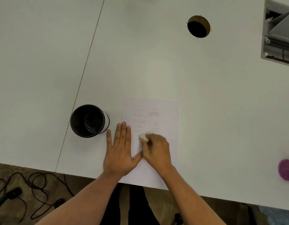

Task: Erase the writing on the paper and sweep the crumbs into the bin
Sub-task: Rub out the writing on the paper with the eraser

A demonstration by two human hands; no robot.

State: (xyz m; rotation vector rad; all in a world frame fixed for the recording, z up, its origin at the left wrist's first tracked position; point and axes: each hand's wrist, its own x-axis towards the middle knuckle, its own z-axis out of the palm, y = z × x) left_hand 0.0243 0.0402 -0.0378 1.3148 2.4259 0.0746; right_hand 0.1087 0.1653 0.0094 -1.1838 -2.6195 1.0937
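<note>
A white sheet of paper (165,124) lies near the table's front edge, with several lines of faint pencil writing (139,118) on its left half and smudged traces on its right half. My left hand (120,150) lies flat with fingers spread on the paper's left edge. My right hand (156,150) pinches a small white eraser (144,137) against the paper, just below the lowest line of writing. A black mesh bin (88,120) stands on the table left of the paper, with some scraps at its bottom.
The white table (156,62) has a round cable hole (198,26) at the back and a grey socket box (278,33) at the far right. A purple object (286,170) sits at the right edge. Black cables (27,192) lie on the floor at lower left.
</note>
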